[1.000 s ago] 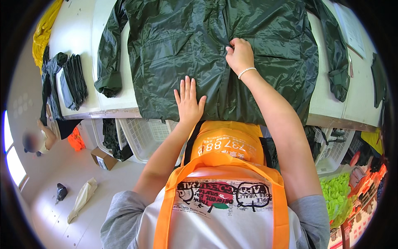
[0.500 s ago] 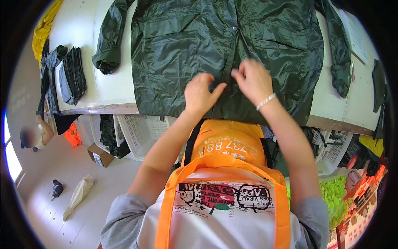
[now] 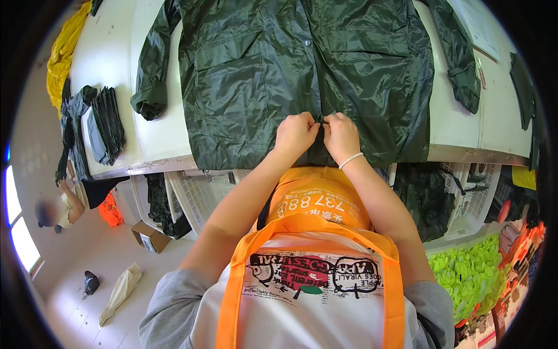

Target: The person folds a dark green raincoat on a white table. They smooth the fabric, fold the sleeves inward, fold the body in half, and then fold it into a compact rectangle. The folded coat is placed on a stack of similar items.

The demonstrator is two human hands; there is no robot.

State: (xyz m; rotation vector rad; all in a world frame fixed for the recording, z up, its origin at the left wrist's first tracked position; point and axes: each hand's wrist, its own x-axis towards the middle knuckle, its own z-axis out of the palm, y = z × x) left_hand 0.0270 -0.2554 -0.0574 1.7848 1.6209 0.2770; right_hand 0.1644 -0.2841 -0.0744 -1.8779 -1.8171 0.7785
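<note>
A dark green, shiny rain jacket (image 3: 238, 87) lies spread front side up on the white table (image 3: 165, 132), its hem hanging over the near edge. Low on the front opening, my left hand (image 3: 294, 136) and my right hand (image 3: 342, 139) are close together, fingers pinched on the two front edges. Whatever small part sits between the fingertips is hidden. Farther up the placket, a round metal snap (image 3: 307, 42) shows. Flap pockets lie on both sides, and the sleeves stretch away to left and right with folded cuffs.
Folded dark green pieces (image 3: 108, 125) are stacked at left, near yellow cloth (image 3: 65, 52). Small scissors (image 3: 481, 72) and a paper sheet (image 3: 474, 26) lie at right. Below are white plastic baskets (image 3: 195, 195), a cardboard box (image 3: 150, 237) and lime-green cloth (image 3: 471, 273). Another person (image 3: 67, 206) is at far left.
My hands have come together, and their parted fingers have closed onto the jacket's front edges. My right hand has moved down and left. The whole view has shifted slightly.
</note>
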